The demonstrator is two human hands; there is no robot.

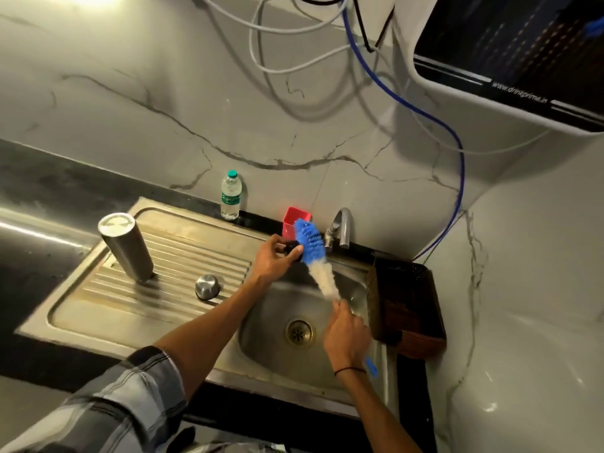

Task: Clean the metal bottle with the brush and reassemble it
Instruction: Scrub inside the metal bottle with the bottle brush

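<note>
Gripping the brush (315,256) handle in my right hand (346,335) over the sink (261,328), my outstretched left hand (276,258) pinches a small black part (292,247) against its bristles.

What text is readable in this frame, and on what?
"www.drinkprime.in": white print along the lower edge of the black-fronted wall unit, upper right.
Green label on the plastic water bottle: lettering there, too blurred to read.
Metal bottle, brush, red cup: no visible text.
</note>
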